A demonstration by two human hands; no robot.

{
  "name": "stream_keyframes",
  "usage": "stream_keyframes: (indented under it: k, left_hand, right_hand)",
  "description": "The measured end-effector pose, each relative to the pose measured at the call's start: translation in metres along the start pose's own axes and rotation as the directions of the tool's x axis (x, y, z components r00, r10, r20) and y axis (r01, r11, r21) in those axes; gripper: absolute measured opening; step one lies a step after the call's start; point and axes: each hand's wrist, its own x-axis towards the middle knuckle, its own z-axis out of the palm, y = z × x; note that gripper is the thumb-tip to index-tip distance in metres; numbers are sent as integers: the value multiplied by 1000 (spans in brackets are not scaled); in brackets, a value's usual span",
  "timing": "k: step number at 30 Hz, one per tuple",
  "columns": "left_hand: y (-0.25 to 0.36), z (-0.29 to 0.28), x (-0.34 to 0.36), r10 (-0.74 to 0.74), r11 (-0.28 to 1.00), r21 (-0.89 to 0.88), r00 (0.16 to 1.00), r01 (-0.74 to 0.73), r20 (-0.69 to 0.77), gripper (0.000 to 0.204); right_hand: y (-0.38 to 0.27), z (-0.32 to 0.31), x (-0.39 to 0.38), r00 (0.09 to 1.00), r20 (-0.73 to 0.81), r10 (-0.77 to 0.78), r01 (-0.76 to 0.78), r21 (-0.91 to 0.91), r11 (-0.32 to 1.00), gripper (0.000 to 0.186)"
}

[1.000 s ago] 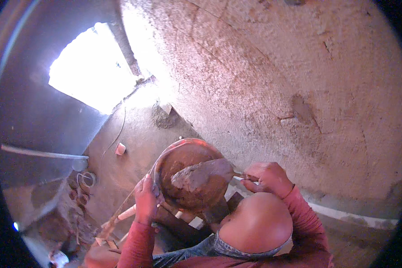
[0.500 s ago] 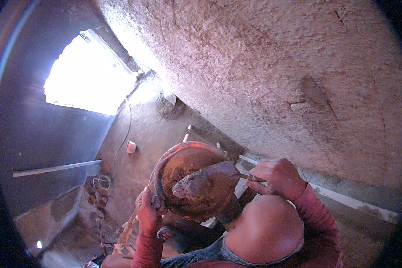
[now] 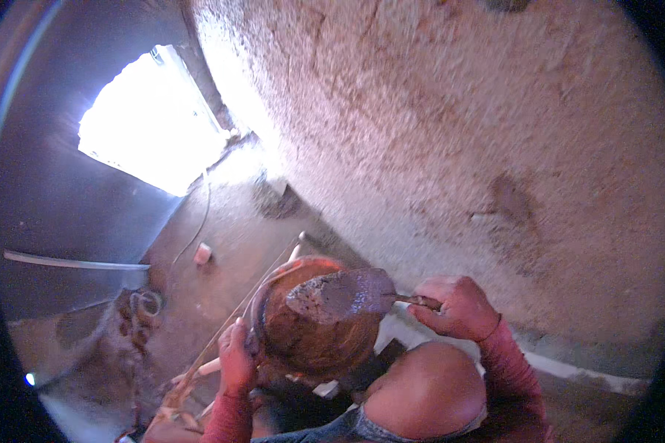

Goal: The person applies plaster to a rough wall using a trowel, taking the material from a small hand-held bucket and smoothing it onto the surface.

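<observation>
My right hand (image 3: 457, 306) is closed around the handle of a trowel (image 3: 369, 292), whose blade points left over a bucket. Grey-brown wet mortar (image 3: 319, 298) coats the blade, heaped toward its tip. Below it, the round bucket (image 3: 259, 310) has a smeared reddish rim and brown mortar residue inside. At the bucket's left side my left hand (image 3: 236, 356) grips the rim, thumb and fingers closed on it.
A rough plastered wall (image 3: 436, 133) rises along the right, with a darker damp patch (image 3: 511, 203). Bright light enters through an opening (image 3: 151, 122) at the upper left. A small pinkish block (image 3: 202, 254), a cable (image 3: 196, 235) and a coil (image 3: 148, 303) lie on the floor. A pale bar (image 3: 74, 262) runs along the left.
The loaded trowel has risen a little relative to the bucket, its blade now more level. In the picture the bucket and my left hand sit slightly lower as the view shifted.
</observation>
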Motion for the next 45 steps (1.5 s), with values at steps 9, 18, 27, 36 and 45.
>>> stream_keyframes:
  k: [9, 18, 27, 36, 45]
  left_hand:
    - [0, -14, 4, -23, 992, -119, 997, 32, 76, 41]
    - [-22, -16, 17, 199, 980, -13, 964, -200, 175, 39]
    - [-34, -32, 25, 181, 983, -73, 964, -170, 196, 42]
    - [-24, -5, 17, 182, 983, -58, 975, -175, 129, 42]
    - [-40, -28, 26, 375, 922, 50, 919, -383, 124, 43]
  right_hand:
    - [8, -78, 39, 937, -350, 21, -29, -16, 999, 19]
    - [-48, -160, 25, 863, -502, -51, -170, -385, 907, 22]
    - [-138, -160, 4, 987, -144, 76, -43, 222, 974, 21]
    - [-59, -280, 36, 598, -696, 397, 95, 554, 827, 17]
    - [-143, -183, -12, 949, -312, 41, -177, -423, 888, 18]
